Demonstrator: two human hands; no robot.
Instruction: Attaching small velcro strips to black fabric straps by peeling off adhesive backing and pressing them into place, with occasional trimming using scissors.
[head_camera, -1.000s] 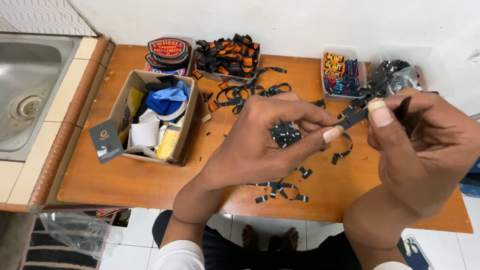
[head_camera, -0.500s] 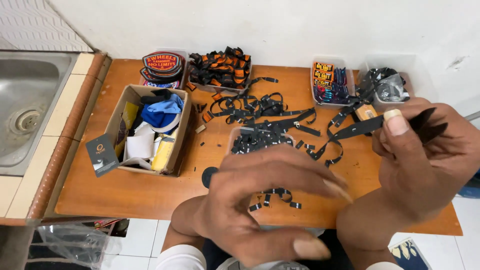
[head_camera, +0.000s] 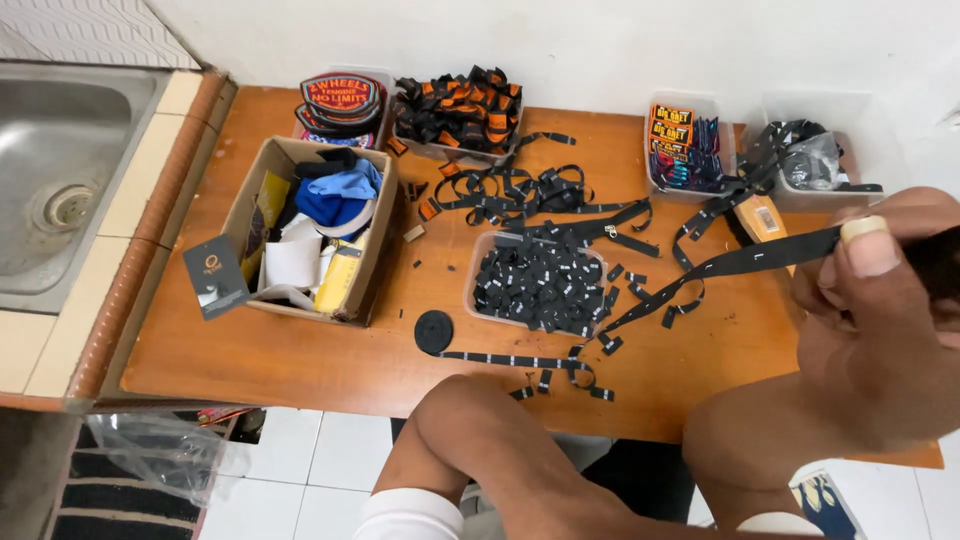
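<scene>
the right hand (head_camera: 880, 300) has its thumb and fingers pressed together on a black label ribbon (head_camera: 740, 262), which runs left and down to the wooden table (head_camera: 300, 350). the left hand is out of view; only its forearm (head_camera: 480, 450) shows near the table's front edge, so its fingers cannot be told. to cut cleanly, keep the ribbon taut and flat. the clear tray of cut labels (head_camera: 545, 285) sits left of the grip, mid-table.
</scene>
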